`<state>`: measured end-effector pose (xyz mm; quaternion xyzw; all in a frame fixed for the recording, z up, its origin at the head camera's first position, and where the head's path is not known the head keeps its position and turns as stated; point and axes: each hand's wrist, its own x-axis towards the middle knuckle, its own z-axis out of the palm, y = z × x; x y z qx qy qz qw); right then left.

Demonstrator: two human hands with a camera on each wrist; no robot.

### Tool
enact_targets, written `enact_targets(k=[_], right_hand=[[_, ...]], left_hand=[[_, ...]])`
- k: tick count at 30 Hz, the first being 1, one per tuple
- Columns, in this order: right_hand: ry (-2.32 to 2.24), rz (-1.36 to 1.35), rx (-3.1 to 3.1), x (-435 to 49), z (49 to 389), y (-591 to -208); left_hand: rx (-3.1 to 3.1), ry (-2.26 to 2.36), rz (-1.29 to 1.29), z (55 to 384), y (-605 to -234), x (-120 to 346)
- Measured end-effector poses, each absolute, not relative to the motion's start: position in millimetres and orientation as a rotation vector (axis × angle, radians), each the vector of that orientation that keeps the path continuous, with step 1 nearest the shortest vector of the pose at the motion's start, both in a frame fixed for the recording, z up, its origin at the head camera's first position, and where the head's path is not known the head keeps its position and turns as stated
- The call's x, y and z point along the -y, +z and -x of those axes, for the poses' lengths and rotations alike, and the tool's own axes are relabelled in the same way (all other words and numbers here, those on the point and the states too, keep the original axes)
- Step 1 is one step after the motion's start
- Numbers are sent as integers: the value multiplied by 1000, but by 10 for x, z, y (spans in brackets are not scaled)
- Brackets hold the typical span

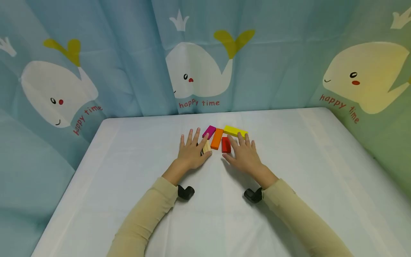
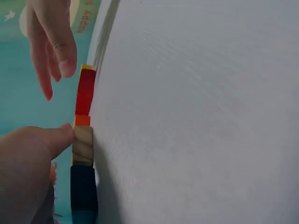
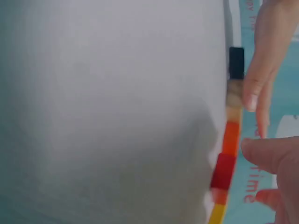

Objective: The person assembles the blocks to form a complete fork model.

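My left hand (image 1: 190, 153) lies over the left end of a loose group of coloured wooden blocks, fingers spread, partly covering a natural wood block (image 1: 206, 147) and a dark block (image 2: 84, 188). Its thumb touches the wood block in the left wrist view. My right hand (image 1: 245, 157) is at the group's right side with spread fingers. Its fingertips are by a red block (image 1: 226, 145) and a yellow block (image 1: 234, 131); whether they touch cannot be told. An orange block (image 1: 217, 139) and a magenta block (image 1: 209, 132) lie between the hands.
The blocks lie on a white-covered table (image 1: 212, 221) towards its far edge. A blue curtain (image 1: 128, 71) with whale prints hangs behind it. Black wrist devices (image 1: 186, 192) sit at both sleeve cuffs.
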<state>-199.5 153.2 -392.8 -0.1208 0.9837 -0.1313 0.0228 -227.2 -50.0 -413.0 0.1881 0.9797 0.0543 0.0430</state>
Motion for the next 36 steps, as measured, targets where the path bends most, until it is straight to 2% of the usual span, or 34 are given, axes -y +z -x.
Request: enact_targets(k=[8, 21, 30, 36], right_hand=[[-381, 555, -2994, -1555, 2158, -3985], [-425, 772, -2897, -1609, 2211, -3950], [-386, 934, -2896, -1617, 2246, -3928], [-379, 936, -2902, -1631, 2265, -3889]], left_hand=[[-2972, 145, -707, 2460, -4109, 457], [-2818, 278, -1019, 2739, -4049, 432], [-2696, 374, -1138, 2786, -4078, 406], [-2678, 320, -1169, 2814, -4061, 338]])
